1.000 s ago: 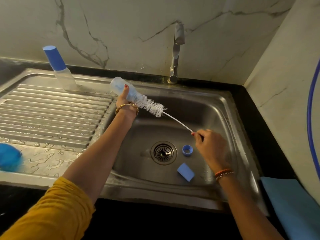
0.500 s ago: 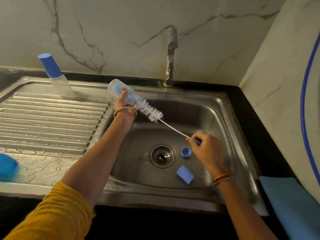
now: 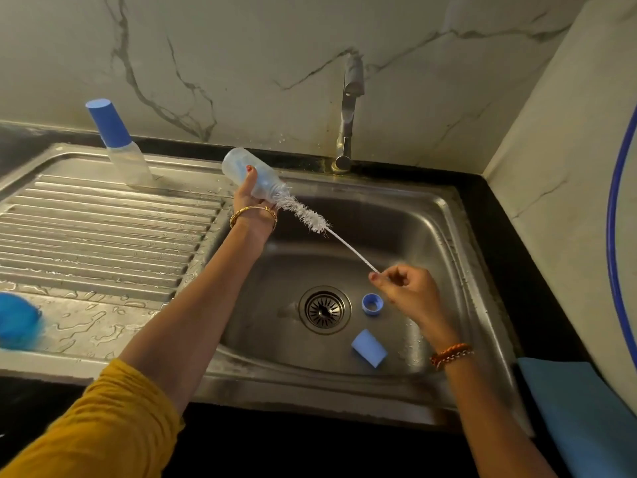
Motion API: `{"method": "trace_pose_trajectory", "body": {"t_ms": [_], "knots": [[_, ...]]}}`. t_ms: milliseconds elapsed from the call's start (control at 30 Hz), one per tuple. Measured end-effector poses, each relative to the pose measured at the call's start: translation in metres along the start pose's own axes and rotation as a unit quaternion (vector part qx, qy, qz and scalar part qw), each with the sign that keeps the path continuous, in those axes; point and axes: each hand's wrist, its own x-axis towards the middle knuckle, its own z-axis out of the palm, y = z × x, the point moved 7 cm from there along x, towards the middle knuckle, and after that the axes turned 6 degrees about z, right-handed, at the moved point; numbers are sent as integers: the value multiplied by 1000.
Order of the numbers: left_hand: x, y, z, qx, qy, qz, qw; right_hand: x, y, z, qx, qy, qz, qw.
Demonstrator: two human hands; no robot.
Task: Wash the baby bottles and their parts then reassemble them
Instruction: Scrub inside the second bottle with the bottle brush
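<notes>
My left hand point(image 3: 249, 199) grips a clear bluish baby bottle point(image 3: 241, 169), held on its side over the left rim of the sink point(image 3: 448, 215), mouth toward the basin. A white bottle brush point(image 3: 305, 215) sticks out of the mouth, most of its bristles outside. My right hand point(image 3: 406, 293) pinches the end of the brush's wire handle above the basin. On the basin floor lie a blue collar ring point(image 3: 372, 304) and a blue cap point(image 3: 368, 348). A second bottle point(image 3: 119, 143) with a blue cap stands at the back of the draining board.
The tap point(image 3: 348, 112) rises behind the sink, no water running. The wet ribbed draining board point(image 3: 103, 229) lies left, with a blue scrubber point(image 3: 17, 320) at its front left edge. A blue cloth point(image 3: 579, 408) lies on the dark counter at the right. The drain point(image 3: 324, 309) is mid-basin.
The brush has slid in and back out of the bottle; my right hand has pulled down and right, and more bristles show outside the mouth than half a second ago.
</notes>
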Motion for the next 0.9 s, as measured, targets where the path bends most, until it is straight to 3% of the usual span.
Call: {"method": "trace_pose_trajectory", "body": {"t_ms": [100,167,200,267,333,367,433,500,567,633,700,767,833,867,900], "knots": [[-1,-3,1,-13,14,7,1000,-11,-15,-15,-196,180,-167,949],[1,-6,-1,1,25,13,1000,-16,-17,-13,-197,211,-180,940],[1,-7,-2,17,27,18,999,-12,-15,-9,-160,183,-147,959],[2,-7,-2,41,18,28,999,-1,-1,3,-15,31,23,999],[3,-6,-3,60,-4,25,998,-7,14,21,119,-148,213,959],[3,-7,-3,70,-15,21,997,-10,17,25,148,-192,247,938],[5,-7,-4,69,-20,16,997,-10,13,23,130,-204,213,947],[7,-4,-7,60,-2,23,998,-5,2,13,55,-132,94,985],[8,-2,-10,55,18,28,998,-3,-13,-3,-61,9,-58,996],[8,-1,-11,58,36,32,997,-10,-24,-15,-178,162,-187,952],[6,-2,-12,63,49,38,996,-21,-30,-14,-206,233,-237,920],[0,-6,-12,62,41,30,997,-18,-28,-11,-147,207,-165,953],[-2,-9,-13,32,10,11,999,-6,-16,-4,-17,88,11,996],[-3,-9,-13,13,-7,1,1000,-4,-5,5,66,-1,115,991],[-4,-10,-12,0,-20,-7,1000,-6,4,16,135,-96,207,964]]}}
